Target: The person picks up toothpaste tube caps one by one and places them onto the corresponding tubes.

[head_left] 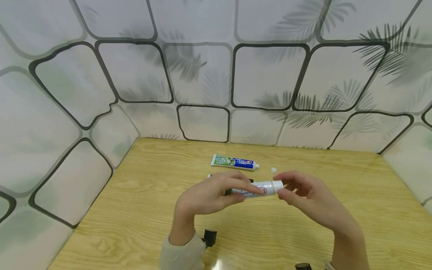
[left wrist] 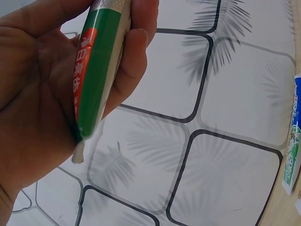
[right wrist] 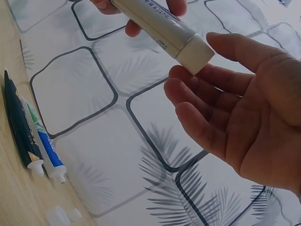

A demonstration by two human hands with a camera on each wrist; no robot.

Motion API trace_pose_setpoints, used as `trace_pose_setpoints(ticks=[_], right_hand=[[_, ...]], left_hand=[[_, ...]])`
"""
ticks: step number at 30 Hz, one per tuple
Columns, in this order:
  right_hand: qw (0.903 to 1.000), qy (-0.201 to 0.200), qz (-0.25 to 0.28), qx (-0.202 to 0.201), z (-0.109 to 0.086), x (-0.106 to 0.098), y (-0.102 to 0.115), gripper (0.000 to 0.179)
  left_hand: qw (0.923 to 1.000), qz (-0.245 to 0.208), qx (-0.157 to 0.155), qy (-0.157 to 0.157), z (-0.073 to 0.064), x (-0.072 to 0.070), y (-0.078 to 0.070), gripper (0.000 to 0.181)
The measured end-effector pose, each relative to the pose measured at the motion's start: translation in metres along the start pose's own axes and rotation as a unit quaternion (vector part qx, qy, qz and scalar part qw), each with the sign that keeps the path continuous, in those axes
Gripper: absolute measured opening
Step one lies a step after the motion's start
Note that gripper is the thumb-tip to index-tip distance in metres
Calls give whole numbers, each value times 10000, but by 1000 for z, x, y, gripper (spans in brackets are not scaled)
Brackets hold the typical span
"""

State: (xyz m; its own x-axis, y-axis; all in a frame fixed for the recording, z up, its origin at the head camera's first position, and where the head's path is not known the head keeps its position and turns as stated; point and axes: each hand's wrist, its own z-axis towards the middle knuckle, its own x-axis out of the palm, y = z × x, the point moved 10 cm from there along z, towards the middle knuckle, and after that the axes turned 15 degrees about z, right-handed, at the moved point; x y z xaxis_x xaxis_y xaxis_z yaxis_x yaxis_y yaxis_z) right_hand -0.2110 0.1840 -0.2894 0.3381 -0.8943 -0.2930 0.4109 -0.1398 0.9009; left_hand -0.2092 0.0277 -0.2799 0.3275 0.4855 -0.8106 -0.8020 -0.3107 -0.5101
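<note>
My left hand (head_left: 216,191) grips a toothpaste tube (head_left: 260,188) above the table, its white cap pointing right. The tube's flat green end (left wrist: 101,70) with a red label lies across the palm in the left wrist view. My right hand (head_left: 308,197) is at the cap (right wrist: 195,55) with thumb and fingertips spread loosely on either side of it; they are not pinched together. Whether a fingertip lightly touches the cap cannot be told. Behind the hands lies a blue and green toothpaste tube (head_left: 234,162), uncapped. A dark tube (right wrist: 21,122) lies beside it, mostly hidden by my left hand in the head view.
Two loose white caps (right wrist: 57,216) lie on the wooden table (head_left: 135,195) near the tubes' nozzles; the head view shows them as one small white shape (head_left: 273,170). A patterned wall (head_left: 202,75) encloses the table's back and sides. Black wrist devices (head_left: 210,237) sit at both wrists.
</note>
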Motion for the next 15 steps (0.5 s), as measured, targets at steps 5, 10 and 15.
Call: trace_pose_setpoints(ticks=[5,10,15], right_hand=[[9997,164,-191,-63,-2,1,1,32],[9995,133,-175,243,-2,1,-5,26],[9983,137,-46,568,0,1,-12,16]], left_hand=[[10000,-23,-69,30,0,0,1,38],[9999,-32,-89,34,0,1,2,38],[10000,2,-38,44,0,1,2,39]])
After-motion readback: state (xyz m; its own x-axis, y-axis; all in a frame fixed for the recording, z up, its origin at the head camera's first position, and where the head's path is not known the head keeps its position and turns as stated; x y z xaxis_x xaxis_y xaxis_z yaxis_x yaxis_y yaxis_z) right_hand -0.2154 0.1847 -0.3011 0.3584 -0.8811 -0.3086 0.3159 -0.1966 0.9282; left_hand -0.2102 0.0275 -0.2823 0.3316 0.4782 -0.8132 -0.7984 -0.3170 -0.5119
